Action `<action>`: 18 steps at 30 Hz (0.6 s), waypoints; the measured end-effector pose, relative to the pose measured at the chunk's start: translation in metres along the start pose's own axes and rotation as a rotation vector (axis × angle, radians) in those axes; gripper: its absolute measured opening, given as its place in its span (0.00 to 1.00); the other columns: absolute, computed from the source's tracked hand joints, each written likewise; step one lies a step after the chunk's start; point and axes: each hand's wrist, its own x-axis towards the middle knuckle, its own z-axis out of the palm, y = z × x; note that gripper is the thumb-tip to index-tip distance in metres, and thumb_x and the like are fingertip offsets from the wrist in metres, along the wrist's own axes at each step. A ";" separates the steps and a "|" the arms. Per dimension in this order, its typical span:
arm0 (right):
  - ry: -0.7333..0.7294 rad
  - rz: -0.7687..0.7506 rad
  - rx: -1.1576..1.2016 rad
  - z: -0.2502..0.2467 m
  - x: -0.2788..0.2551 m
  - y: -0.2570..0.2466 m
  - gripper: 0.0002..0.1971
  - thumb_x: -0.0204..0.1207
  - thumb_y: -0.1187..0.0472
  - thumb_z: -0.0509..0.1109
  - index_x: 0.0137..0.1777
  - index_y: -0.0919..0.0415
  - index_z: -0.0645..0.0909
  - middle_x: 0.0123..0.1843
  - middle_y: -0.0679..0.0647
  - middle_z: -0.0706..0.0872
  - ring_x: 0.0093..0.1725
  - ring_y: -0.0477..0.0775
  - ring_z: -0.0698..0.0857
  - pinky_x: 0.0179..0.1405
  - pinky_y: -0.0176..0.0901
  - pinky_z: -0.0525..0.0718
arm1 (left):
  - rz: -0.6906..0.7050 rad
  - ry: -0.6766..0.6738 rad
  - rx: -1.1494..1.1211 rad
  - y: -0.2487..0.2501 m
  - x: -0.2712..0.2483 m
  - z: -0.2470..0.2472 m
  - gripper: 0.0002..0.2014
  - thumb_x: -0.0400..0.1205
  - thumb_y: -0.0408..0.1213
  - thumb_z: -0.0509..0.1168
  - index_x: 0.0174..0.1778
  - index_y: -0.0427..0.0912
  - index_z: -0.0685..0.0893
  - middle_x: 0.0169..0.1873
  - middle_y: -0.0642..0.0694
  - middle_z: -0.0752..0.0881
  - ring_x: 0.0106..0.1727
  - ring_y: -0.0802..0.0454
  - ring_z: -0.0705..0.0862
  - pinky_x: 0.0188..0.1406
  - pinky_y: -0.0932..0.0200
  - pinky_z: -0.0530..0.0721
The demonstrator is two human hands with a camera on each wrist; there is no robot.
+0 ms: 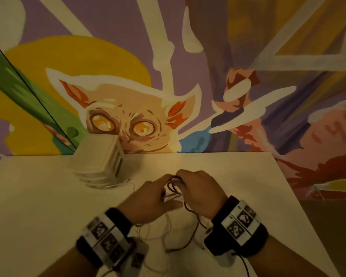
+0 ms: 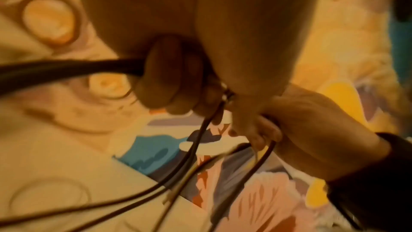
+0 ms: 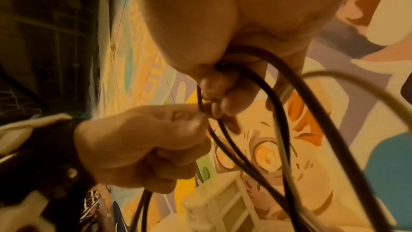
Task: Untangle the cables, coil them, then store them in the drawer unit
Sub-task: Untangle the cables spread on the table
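Both hands' fingers (image 1: 169, 179) pinch dark cable (image 1: 173, 186) above white table (image 1: 38, 206), mural wall (image 1: 248, 56) behind.

The place looks like a decorated room, perhaps a studio or play space, though its exact kind cannot be told. A bright painted mural (image 1: 128, 116) of a wide-eyed cat covers the wall behind a plain pale desk (image 1: 38, 206) carrying a small drawer unit (image 1: 100, 162).

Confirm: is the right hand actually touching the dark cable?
Touching. In the right wrist view the right hand has its fingertips curled round the dark cable, whose loops hang from them with no gap. The head view agrees.
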 end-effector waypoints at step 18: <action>-0.192 0.371 -0.221 0.026 -0.064 0.115 0.12 0.82 0.50 0.57 0.46 0.54 0.80 0.35 0.51 0.90 0.34 0.57 0.86 0.43 0.44 0.81 | -0.316 1.156 0.142 -0.143 -0.031 -0.117 0.12 0.89 0.53 0.53 0.54 0.72 0.82 0.43 0.67 0.88 0.40 0.62 0.83 0.42 0.42 0.78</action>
